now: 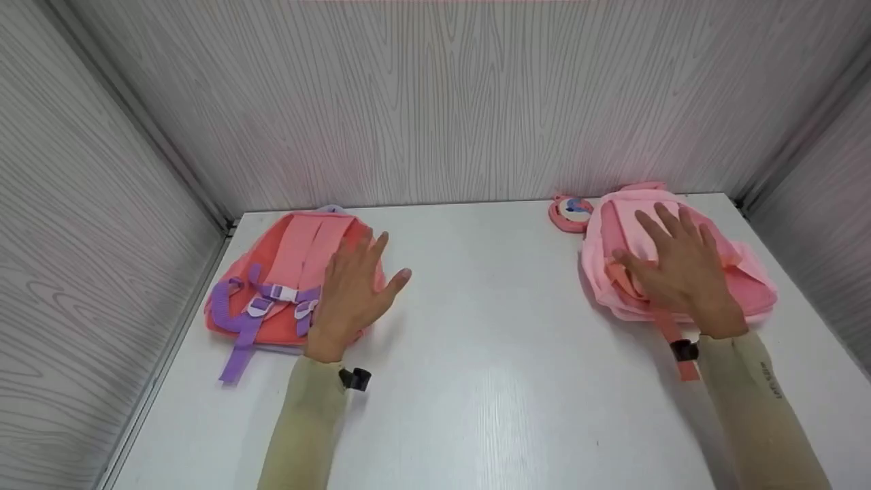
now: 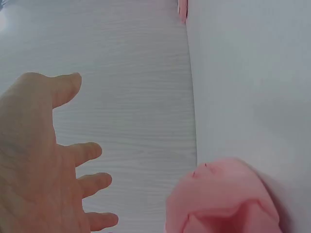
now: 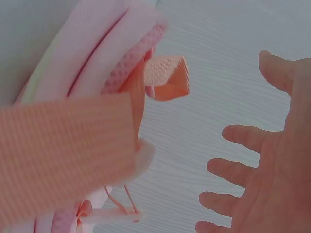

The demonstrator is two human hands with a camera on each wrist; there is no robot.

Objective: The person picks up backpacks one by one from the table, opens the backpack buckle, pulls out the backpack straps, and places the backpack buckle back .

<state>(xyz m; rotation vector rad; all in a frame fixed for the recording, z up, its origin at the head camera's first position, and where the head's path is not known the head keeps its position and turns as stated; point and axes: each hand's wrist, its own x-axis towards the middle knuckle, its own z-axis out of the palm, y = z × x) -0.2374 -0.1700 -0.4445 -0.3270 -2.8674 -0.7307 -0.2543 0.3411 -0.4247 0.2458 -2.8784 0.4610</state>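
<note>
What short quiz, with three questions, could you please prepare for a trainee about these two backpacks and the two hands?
1. Choose: in the head view, which hand overlaps the pale pink backpack, left or right?
2. True or false: the left hand is clenched into a fist.
3. Fill in: the webbing straps on the coral backpack are ____.

Key: 1. The right hand. 2. False; it is spread out. 3. Purple.
</note>
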